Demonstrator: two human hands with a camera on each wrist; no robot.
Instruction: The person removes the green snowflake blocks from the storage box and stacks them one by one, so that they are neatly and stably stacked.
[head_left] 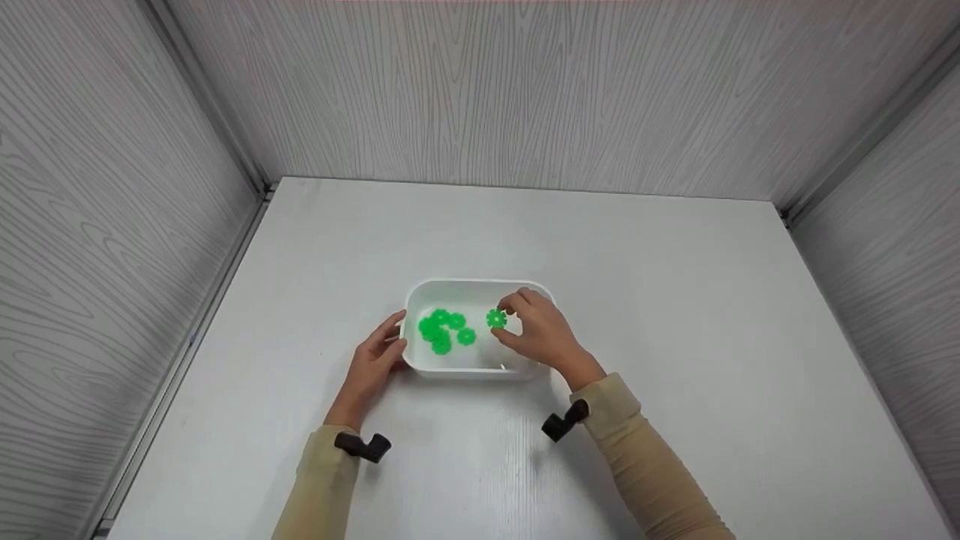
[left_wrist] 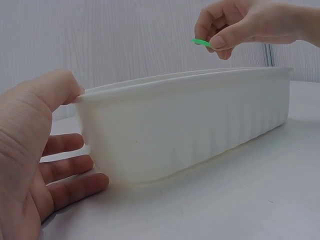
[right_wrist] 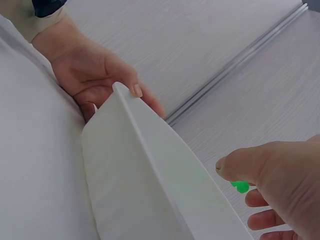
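A white plastic tray (head_left: pixel 454 373) with a raised rim stands on the table. My left hand (head_left: pixel 376 356) grips its left end, the thumb over the rim and the other fingers along the outside of the end wall. Above the tray's right half, my right hand (head_left: pixel 541 330) pinches a green snowflake-shaped disc (head_left: pixel 496 319) between thumb and fingertips. The left wrist view shows this disc (left_wrist: pixel 201 42) held above the rim, nearly edge-on. Several more green discs (head_left: pixel 441 343) lie in the tray's left half, some overlapping.
The white table (head_left: pixel 637 300) extends around the tray. Grey wood-grain panels enclose it at the back (head_left: pixel 525 97), left and right. A black camera mount (head_left: pixel 363 447) is strapped on each wrist over tan sleeves.
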